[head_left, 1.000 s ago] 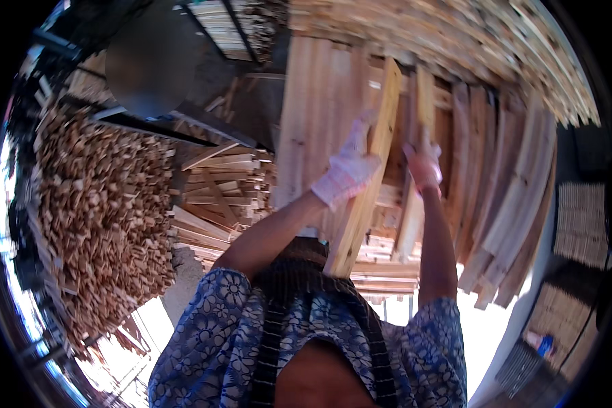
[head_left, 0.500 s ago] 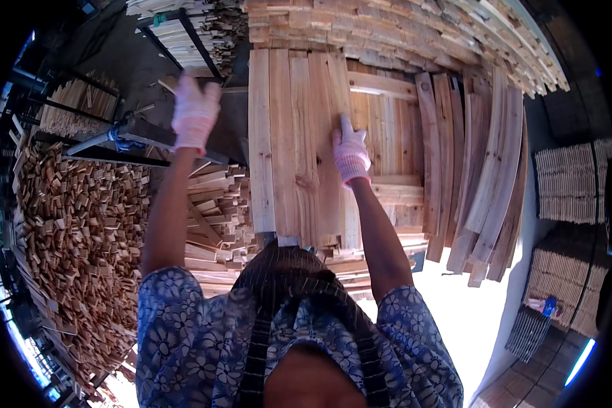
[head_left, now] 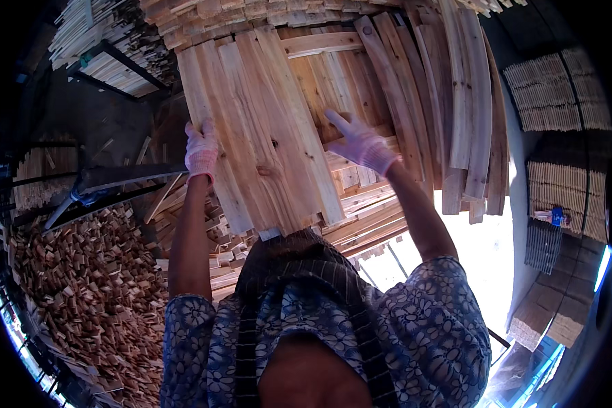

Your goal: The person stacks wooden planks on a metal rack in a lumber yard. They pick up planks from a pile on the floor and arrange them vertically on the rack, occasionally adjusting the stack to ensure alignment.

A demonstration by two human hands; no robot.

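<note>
"Progress?"
"Boards (head_left: 258, 129) lie side by side on the left; right of them, a crosspiece (head_left: 323, 44) and lower boards (head_left: 350, 78) are uncovered."
"Hands?"
"My left hand (head_left: 201, 151) is at their left edge, closure unclear; my right hand (head_left: 364, 144), spread wide and empty, is near their right edge."

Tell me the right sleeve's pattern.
The right sleeve has a blue floral pattern, seen in the head view.

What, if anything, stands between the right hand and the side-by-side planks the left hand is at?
Nothing visible. The right hand, fingers spread, is just right of the planks, with only open space before their right edge. The left hand is at their left edge.
</note>
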